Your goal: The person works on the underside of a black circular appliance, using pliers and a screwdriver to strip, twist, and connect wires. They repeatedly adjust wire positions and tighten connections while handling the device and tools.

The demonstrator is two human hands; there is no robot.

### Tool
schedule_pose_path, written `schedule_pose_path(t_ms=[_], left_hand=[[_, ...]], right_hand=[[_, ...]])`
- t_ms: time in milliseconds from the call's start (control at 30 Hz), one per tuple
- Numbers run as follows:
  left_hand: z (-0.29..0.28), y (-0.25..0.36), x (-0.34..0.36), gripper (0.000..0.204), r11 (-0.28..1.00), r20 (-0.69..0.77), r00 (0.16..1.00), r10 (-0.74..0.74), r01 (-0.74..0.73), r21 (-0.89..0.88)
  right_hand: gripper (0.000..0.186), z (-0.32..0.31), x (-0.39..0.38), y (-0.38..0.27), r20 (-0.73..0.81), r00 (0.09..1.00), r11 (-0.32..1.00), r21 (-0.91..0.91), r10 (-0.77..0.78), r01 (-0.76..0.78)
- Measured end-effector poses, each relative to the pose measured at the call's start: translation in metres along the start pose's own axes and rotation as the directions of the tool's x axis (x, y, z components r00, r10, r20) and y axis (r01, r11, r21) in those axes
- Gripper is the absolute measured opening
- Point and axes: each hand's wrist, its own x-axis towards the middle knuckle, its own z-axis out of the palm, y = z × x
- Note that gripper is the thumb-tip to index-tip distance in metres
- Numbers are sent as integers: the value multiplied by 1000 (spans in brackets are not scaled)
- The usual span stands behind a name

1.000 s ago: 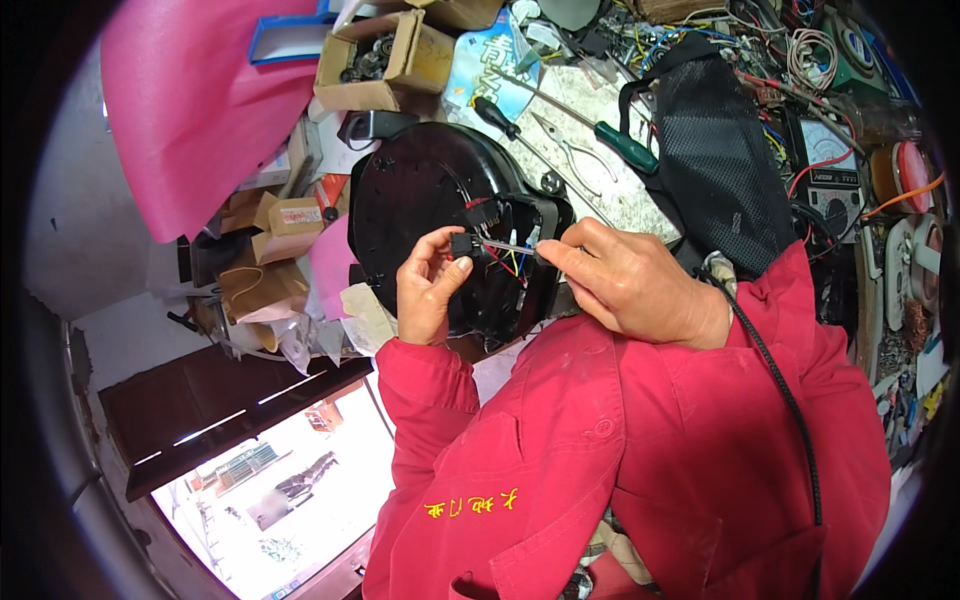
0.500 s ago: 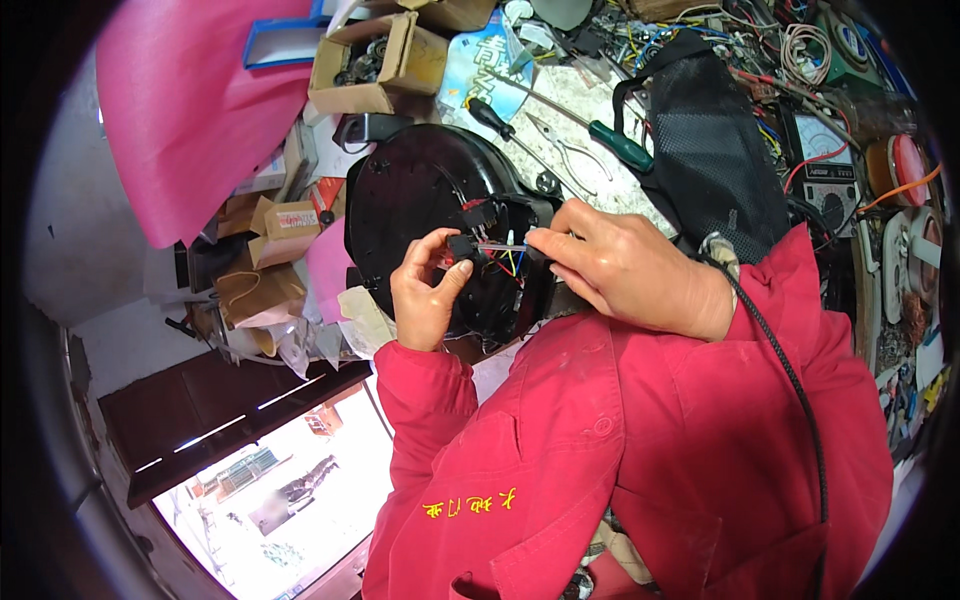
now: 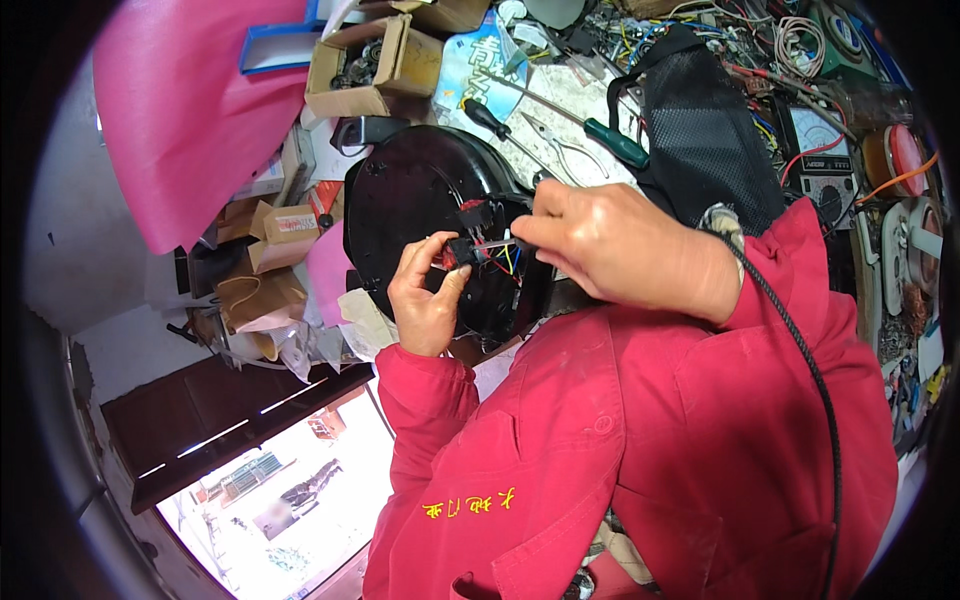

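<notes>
My left hand (image 3: 425, 300) is closed, pinching a small black block with a red face (image 3: 460, 251) between thumb and fingers. A slim screwdriver (image 3: 495, 244) is gripped in my right hand (image 3: 610, 245); its metal shaft reaches across to the block, and the fingers cover its handle. Both hands are over a round black plastic housing (image 3: 400, 190). Thin coloured wires (image 3: 510, 262) run inside the housing beneath the shaft. Another small black and red part (image 3: 474, 214) sits on wires just above the held block.
Beyond the housing lie a green-handled screwdriver (image 3: 617, 143), a black-handled screwdriver (image 3: 486, 118) and pliers (image 3: 565, 148). A black mesh bag (image 3: 710, 140) and a meter (image 3: 825, 165) are to the right. A cardboard box of parts (image 3: 390, 75) stands at far left, and a black cord (image 3: 790, 350) hangs over my right sleeve.
My right hand has turned and shifted slightly left and up, bringing the screwdriver a little closer to the block. My left hand stays nearly in place with its grip kept.
</notes>
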Motion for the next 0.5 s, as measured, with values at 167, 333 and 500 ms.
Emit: schedule_pose_path(t_ms=[167,333,500], left_hand=[[-3,-2,1,40,997,34,999,17,-20,81],[-7,1,5,41,995,75,997,6,-14,97],[-10,2,6,39,995,109,994,-18,7,102]], right_hand=[[14,-9,11,5,104,994,998,-62,-22,28],[12,-6,13,5,50,982,977,-101,-183,187],[14,-4,12,5,47,963,951,-151,-264,269]])
